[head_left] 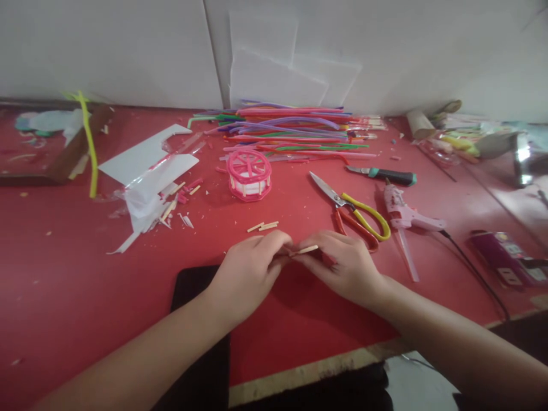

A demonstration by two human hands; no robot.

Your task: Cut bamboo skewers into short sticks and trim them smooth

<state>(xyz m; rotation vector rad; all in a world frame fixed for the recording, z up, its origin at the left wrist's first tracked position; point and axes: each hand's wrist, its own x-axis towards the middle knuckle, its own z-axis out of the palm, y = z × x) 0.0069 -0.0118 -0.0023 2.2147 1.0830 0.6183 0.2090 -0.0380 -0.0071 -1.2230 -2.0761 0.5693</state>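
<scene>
Over the tabletop (274, 342), a stick (308, 249) sits pinched in the right hand (347, 266); the left hand (252, 268) curls beside it, hold unclear. Fine handling seems the step; the next move calls for steadiness. Beyond lie loose sticks (268, 226) and a pink cage (249, 177).

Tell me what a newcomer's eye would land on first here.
Probably the bundle of bright, many-coloured strips along the back of the red table. Next, the round pink openwork piece in front of them, left of centre. Then the left hand and right hand, close together near the front edge, a short pale stick at the right one's fingertips.
</scene>
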